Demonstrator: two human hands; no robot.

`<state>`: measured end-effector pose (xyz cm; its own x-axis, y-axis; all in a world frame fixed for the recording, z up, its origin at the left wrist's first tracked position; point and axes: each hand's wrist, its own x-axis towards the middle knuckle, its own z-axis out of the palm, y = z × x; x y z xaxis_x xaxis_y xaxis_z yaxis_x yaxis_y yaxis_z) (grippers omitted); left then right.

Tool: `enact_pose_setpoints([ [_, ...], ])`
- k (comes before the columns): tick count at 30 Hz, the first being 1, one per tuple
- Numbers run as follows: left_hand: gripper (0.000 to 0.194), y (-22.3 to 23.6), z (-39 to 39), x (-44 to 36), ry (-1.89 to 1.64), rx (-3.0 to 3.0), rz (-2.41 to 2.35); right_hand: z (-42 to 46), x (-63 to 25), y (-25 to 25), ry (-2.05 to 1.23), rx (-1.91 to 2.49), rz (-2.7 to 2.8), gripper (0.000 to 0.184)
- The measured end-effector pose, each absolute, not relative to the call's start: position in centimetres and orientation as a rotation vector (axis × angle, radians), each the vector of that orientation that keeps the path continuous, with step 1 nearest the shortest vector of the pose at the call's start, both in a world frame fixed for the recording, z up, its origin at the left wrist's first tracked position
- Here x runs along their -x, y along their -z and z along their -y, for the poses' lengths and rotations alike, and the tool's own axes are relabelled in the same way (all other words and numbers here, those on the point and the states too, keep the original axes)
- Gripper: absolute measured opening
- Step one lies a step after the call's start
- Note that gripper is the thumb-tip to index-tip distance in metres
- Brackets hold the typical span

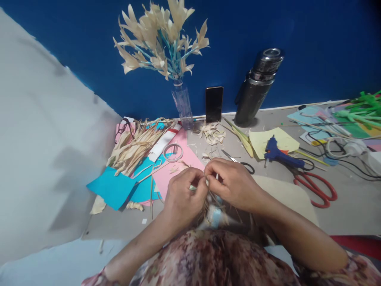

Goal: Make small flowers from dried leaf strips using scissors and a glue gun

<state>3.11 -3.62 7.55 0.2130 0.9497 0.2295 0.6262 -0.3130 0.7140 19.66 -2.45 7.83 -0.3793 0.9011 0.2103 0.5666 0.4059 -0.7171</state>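
At the table's near edge, my left hand [185, 194] and my right hand [231, 182] meet fingertip to fingertip. Thumb and forefinger of each are pinched together over something small that the fingers mostly hide. Below them, dried strips [206, 203] hang or lie, partly covered by my hands and blurred. Just beyond my right hand lie small scissors with a black handle [248, 168]. Ahead of my left hand, a roll of tape [173, 152] rests on pink paper [190, 149]. Pale curled husk pieces [212, 133] lie farther back.
Husk flowers [157, 31] stand in a clear bottle [182, 104] at the back, beside a phone [214, 104] and a dark flask [257, 91]. On the left are dried husks [135, 149] and blue paper [111, 186]; on the right, a glue gun [282, 155] and red-handled scissors [316, 190].
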Motion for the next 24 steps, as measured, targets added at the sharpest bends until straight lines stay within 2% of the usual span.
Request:
enact_pose_setpoints([
  [15,0.015,-6.92,3.54,-2.99,-0.859,-1.939,-1.423,2.02,-19.37,-8.0,-0.995,1.315,1.888,0.01],
  [24,0.015,-7.15,3.45,-2.95,-0.95,-1.838,-1.38,2.36,-19.13,-7.75,-0.928,1.287,1.908,0.01],
])
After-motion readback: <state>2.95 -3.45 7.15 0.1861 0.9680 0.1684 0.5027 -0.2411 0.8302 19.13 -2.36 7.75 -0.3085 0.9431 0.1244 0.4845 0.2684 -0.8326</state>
